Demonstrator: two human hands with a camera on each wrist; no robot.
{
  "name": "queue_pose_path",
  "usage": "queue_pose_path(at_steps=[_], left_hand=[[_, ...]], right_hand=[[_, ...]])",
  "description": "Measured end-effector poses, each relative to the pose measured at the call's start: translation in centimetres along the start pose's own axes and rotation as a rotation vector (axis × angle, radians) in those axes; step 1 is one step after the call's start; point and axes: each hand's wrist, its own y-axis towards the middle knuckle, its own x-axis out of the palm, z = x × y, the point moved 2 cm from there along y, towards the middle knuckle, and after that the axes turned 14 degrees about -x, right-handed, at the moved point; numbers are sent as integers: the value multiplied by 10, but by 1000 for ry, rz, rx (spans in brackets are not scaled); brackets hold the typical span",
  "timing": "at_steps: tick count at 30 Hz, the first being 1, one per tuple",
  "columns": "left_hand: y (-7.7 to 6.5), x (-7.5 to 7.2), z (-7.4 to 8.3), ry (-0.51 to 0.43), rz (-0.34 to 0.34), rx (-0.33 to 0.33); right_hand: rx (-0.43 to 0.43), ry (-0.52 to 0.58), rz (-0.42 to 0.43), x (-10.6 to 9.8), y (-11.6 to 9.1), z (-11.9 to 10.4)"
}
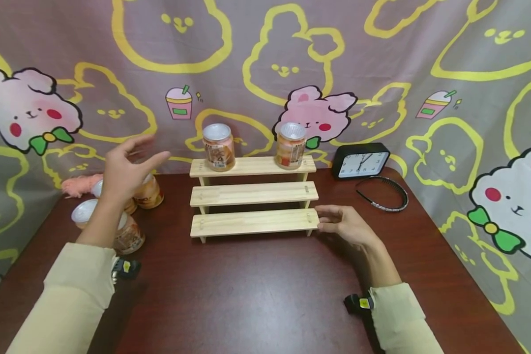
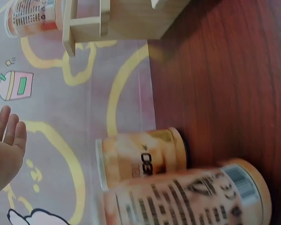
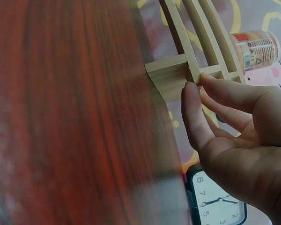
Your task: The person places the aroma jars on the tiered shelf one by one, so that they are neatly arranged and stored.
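A three-step wooden display rack stands at the back middle of the table. At the right end of its lowest step, my right hand pinches the board's corner between thumb and finger. On the top step sit two cans with orange labels and pale lids, one can toward the left and another can toward the right. My left hand is raised, empty, with its fingers spread, above several similar cans on the left. The forearm hides part of that group.
A black desk clock stands at the back right, with a dark headband lying in front of it. Behind the cans on the left is a fluffy pink item. A patterned cloth hangs along the back and sides of the table.
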Motion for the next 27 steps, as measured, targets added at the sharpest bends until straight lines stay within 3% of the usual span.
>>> queue_pose_path(at_steps=[14, 24, 27], left_hand=[[-6, -23, -25, 78, 78, -20], [-19, -49, -50, 105, 110, -175], [-22, -55, -57, 62, 110, -219]], right_hand=[[2, -18, -10, -1, -1, -4], [-4, -17, -5, 2, -1, -2], [-7, -14, 0, 1, -1, -2]])
